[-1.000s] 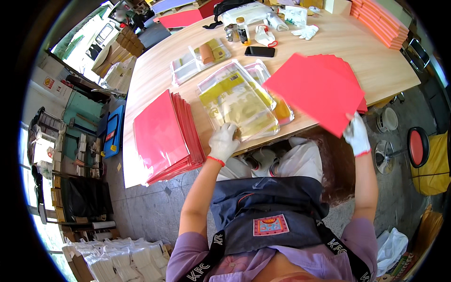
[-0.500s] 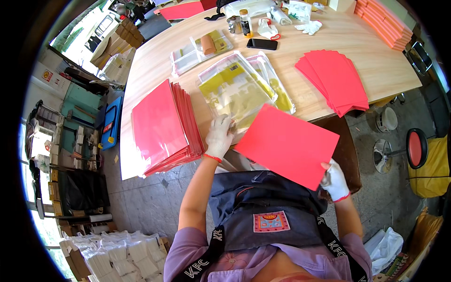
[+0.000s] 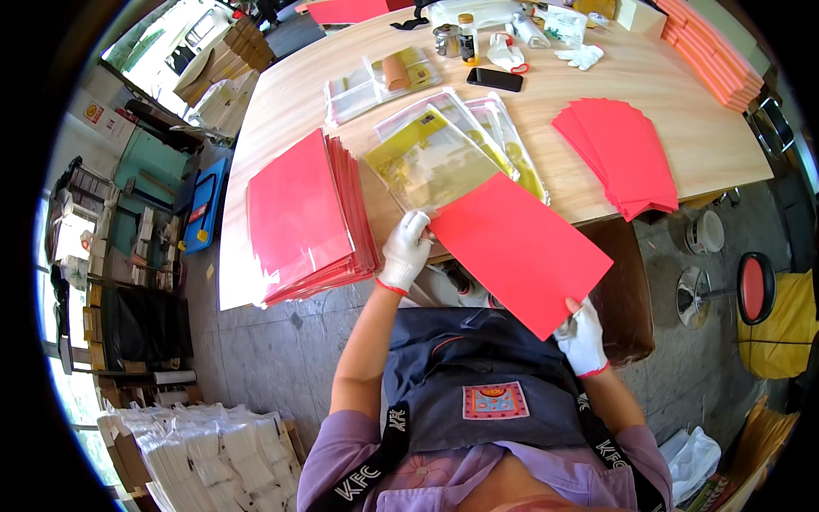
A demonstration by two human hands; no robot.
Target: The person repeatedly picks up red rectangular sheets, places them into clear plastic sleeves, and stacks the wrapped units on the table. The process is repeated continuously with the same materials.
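Observation:
A red sheet (image 3: 522,254) of paper or thin card is held tilted in front of me at the table's near edge. My right hand (image 3: 582,336), in a white knit glove with bare fingertips showing, grips its near right corner. My left hand (image 3: 405,253), gloved too, is closed at the near edge of a clear plastic bag (image 3: 426,166) with yellow-green print. The sheet's left corner meets the bag right by those fingers, and the exact overlap there is hard to make out. More such bags (image 3: 505,141) lie underneath and beside it.
Left of the bags stands a thick stack of red sheets in clear bags (image 3: 299,200). A fanned pile of bare red sheets (image 3: 618,158) lies to the right. Farther back are a phone (image 3: 495,79), a jar (image 3: 468,40) and a white glove (image 3: 580,56). A brown stool (image 3: 623,299) stands below the edge.
The red sheet has shifted slightly, its left corner now meeting the bag at my left fingers. My right hand has moved left with it. The top bag has turned toward the sheet.

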